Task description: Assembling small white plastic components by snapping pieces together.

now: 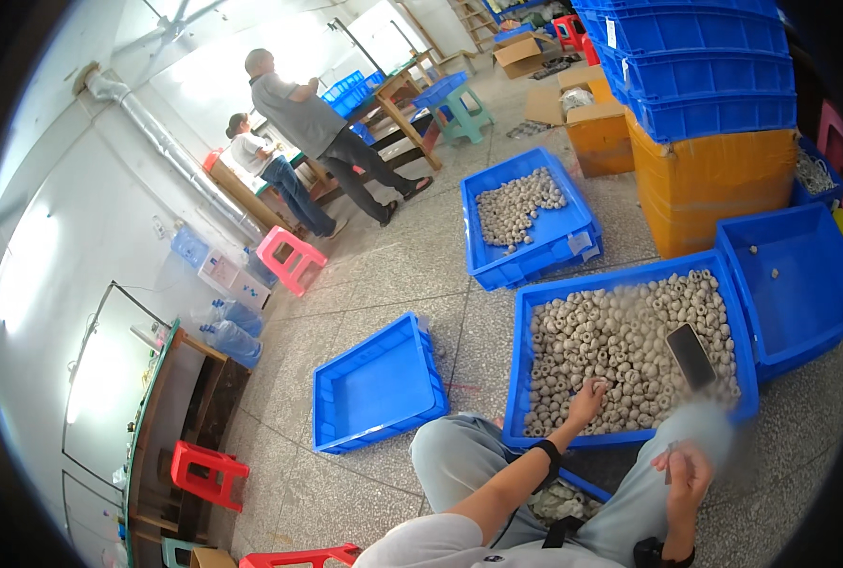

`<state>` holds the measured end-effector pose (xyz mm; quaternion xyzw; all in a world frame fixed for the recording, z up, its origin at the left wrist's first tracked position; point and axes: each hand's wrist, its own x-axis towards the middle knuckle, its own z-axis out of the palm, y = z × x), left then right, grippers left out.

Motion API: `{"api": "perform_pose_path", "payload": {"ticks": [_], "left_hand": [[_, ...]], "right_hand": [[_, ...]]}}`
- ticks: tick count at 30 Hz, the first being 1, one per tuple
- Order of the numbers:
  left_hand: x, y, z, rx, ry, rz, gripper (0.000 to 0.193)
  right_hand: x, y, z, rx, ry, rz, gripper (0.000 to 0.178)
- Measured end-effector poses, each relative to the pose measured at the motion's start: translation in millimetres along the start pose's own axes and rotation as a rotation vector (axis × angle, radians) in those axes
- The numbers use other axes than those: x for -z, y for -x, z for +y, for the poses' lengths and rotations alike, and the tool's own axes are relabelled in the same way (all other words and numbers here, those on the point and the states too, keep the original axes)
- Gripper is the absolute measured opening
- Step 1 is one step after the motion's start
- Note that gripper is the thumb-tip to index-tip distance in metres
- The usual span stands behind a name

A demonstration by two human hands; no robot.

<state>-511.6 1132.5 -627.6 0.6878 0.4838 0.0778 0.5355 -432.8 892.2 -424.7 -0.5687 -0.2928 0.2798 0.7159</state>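
My left hand (pixel 587 404) reaches into a large blue crate (pixel 633 438) full of small grey-beige ring-like pieces (pixel 582 331). Its fingers are drawn together among the pieces, and what they pinch is too small to tell. Over my right knee, my right hand (pixel 689 473) is closed with the fingers curled; a small thing between the fingertips cannot be made out. A dark-screened phone (pixel 691 357) lies on the pieces at the crate's right side. A hazy blur covers part of the pieces and my right knee.
A blue crate (pixel 384 431) stands on the floor at left; another crate (pixel 526 275) holding similar pieces is beyond. At right are a shallow blue crate (pixel 791 312), a brown carton (pixel 715 189) and stacked crates (pixel 710 90). Two people (pixel 298 118) stand at far benches. Stools (pixel 291 257) sit left.
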Motion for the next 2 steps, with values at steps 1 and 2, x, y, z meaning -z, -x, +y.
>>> {"api": "perform_pose_path", "payload": {"ticks": [1, 2], "left_hand": [[-0.6, 0.3, -2.0, -0.011, -0.077, 0.045, 0.044], [-0.3, 0.0, -3.7, -0.010, -0.077, 0.045, 0.044]], "right_hand": [[-0.1, 0.2, 0.3, -0.002, 0.000, 0.001, 0.020], [0.1, -0.2, 0.7, 0.000, 0.004, -0.004, 0.020]]}}
